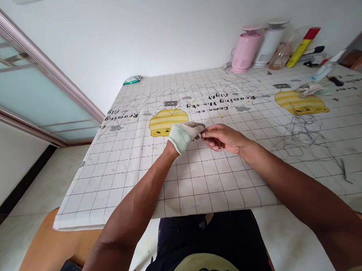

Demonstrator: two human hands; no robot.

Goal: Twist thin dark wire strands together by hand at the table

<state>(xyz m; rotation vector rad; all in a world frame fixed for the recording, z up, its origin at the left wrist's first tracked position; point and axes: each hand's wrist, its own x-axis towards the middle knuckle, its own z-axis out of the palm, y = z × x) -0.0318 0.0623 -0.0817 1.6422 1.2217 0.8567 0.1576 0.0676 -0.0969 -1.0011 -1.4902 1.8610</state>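
The pale glove (180,138) encloses the left hand (189,131)

- Setting: appears to be a room in a home.
- Cloth (90,197): checked, printed with cartoon animals and lettering.
- Door (17,89): pinkish frame, frosted panes.
- Wall (133,33): plain white; pink canister (246,53), white canister (269,46) near it.
- Wooden seat (38,248): rounded edge.

A white wall (118,37) stands behind the table (90,197); a pink-framed door (26,87) stands left, beside pale floor (29,188).
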